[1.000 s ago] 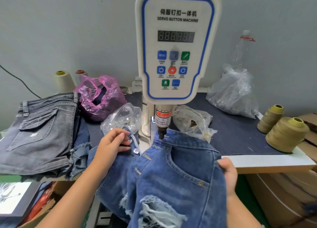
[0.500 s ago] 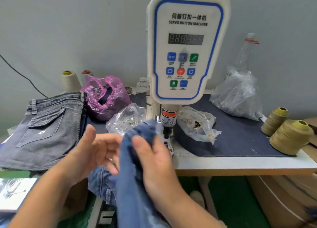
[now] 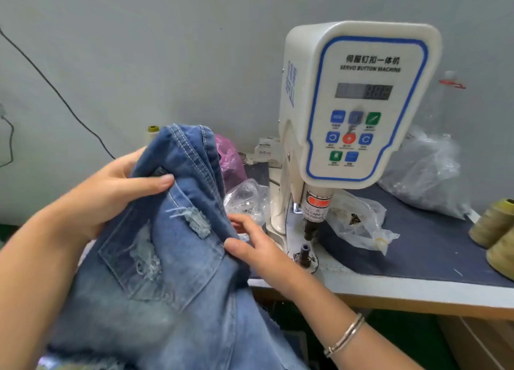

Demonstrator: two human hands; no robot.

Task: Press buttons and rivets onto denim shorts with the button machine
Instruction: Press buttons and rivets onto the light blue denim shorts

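Head view | left hand [image 3: 111, 194] gripped denim shorts [image 3: 172, 253] | right hand [image 3: 256, 247] pinched their edge | both left of button machine [image 3: 353, 105]

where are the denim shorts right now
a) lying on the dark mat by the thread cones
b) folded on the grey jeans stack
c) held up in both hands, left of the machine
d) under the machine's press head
c: the left hand grips the denim shorts and the right hand holds their edge, well left of the servo button machine, whose lower die sits bare.
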